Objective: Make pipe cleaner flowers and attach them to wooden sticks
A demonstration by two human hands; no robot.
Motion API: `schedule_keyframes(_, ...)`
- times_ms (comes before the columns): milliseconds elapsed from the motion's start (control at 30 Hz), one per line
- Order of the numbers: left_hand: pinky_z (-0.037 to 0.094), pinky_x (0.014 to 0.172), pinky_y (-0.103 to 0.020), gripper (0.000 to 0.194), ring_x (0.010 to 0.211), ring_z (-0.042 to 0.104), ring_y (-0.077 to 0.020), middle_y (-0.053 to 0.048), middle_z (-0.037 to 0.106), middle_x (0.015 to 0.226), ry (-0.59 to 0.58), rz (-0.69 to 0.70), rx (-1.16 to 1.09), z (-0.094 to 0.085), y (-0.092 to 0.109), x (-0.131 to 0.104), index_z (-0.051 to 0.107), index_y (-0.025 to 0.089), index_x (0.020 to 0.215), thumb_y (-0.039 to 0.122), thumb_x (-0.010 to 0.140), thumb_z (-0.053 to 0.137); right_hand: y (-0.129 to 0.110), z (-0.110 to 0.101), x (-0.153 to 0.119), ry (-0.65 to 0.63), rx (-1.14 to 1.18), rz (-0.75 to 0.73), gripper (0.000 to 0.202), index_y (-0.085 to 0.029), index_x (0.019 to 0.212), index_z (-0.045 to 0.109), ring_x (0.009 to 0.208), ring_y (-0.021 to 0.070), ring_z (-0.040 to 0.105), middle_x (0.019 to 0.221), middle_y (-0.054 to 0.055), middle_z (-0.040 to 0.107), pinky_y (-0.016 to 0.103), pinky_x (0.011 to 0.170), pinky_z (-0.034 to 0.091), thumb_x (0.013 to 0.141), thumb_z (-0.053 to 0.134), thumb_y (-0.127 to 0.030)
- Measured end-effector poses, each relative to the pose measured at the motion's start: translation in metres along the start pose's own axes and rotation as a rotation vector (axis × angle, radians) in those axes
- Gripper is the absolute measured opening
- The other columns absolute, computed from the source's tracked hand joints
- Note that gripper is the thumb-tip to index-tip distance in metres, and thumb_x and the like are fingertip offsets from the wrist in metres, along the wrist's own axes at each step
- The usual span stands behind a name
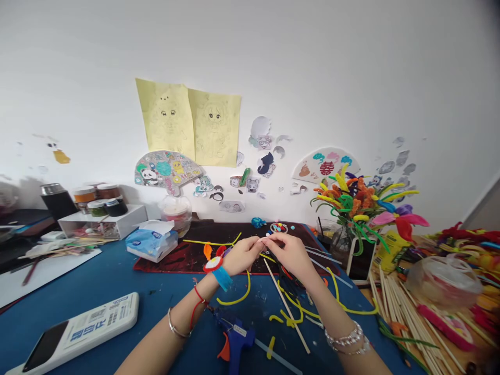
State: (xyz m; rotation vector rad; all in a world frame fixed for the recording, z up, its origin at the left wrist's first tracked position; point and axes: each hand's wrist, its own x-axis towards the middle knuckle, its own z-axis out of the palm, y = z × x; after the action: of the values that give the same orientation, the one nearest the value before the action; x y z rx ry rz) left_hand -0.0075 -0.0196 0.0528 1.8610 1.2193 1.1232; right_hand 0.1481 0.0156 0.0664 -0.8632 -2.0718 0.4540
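Observation:
My left hand (242,256) and my right hand (288,251) meet fingertip to fingertip above the dark red mat (164,263). Both sets of fingers are pinched closed; whatever lies between them is too small to make out. Around my left wrist sits a blue band (222,278) with a red-and-white fuzzy piece (213,264). Below the hands lie yellow pipe cleaners (245,292), a wooden stick (291,312) and dark scissors (288,285), partly hidden by my right hand. A blue glue gun (236,336) with a clear glue stick lies nearest me.
Behind the hands stands a small dish of coloured pompoms (278,228). At right are a vase of pipe-cleaner flowers (351,208), a phone (361,259) and many wooden sticks (394,307). A tissue pack (151,242) and a white device (89,330) lie left.

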Motion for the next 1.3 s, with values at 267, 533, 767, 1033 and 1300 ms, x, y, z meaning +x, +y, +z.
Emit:
schedule_keyframes(267,0.040,0.035,-0.019,0.036,0.033,0.030,-0.0033,0.008,0.035,0.053,-0.071,-0.073,-0.248,0.006,-0.007,0.003,0.046,0.016,0.080,0.050,0.084,0.036,0.011,0.000,0.005,-0.062,0.100,-0.026,0.027,-0.019,0.086,0.068,0.072,0.0155,0.060,0.080,0.003,0.067,0.025,0.066,0.045,0.084,0.044,-0.030)
schedule_keyframes(533,0.030,0.033,-0.016,0.034,0.037,0.036,-0.0047,0.007,0.036,0.056,0.217,0.022,-0.182,0.024,-0.021,0.005,0.050,0.018,0.087,0.049,0.084,0.038,0.009,-0.002,0.003,0.019,-0.030,-0.059,0.026,-0.020,0.083,0.068,0.071,0.0162,0.059,0.081,0.004,0.067,0.025,0.063,0.043,0.083,0.047,-0.035)
schedule_keyframes(767,0.028,0.032,-0.016,0.034,0.036,0.036,-0.0038,0.007,0.034,0.055,0.181,0.037,-0.177,0.023,-0.022,0.006,0.048,0.017,0.077,0.049,0.083,0.040,0.008,0.003,0.003,0.078,-0.104,-0.119,0.020,-0.019,0.078,0.065,0.071,0.0160,0.057,0.078,0.003,0.064,0.025,0.063,0.041,0.083,0.046,-0.027)
schedule_keyframes(1033,0.036,0.034,-0.017,0.036,0.033,0.031,-0.0029,0.009,0.031,0.051,0.062,0.000,-0.304,0.018,-0.018,0.004,0.047,0.016,0.073,0.051,0.080,0.045,0.014,0.003,0.005,0.032,0.049,-0.026,0.018,-0.018,0.076,0.064,0.063,0.0144,0.055,0.071,0.003,0.063,0.025,0.059,0.042,0.079,0.049,-0.028)
schedule_keyframes(1300,0.040,0.036,-0.019,0.040,0.030,0.027,-0.0025,0.010,0.032,0.045,-0.008,-0.038,-0.375,0.018,-0.008,0.003,0.050,0.015,0.081,0.055,0.079,0.044,0.018,-0.005,0.009,-0.173,0.499,0.250,0.033,-0.014,0.091,0.065,0.052,0.0101,0.052,0.070,0.003,0.062,0.021,0.045,0.041,0.077,0.049,-0.040)
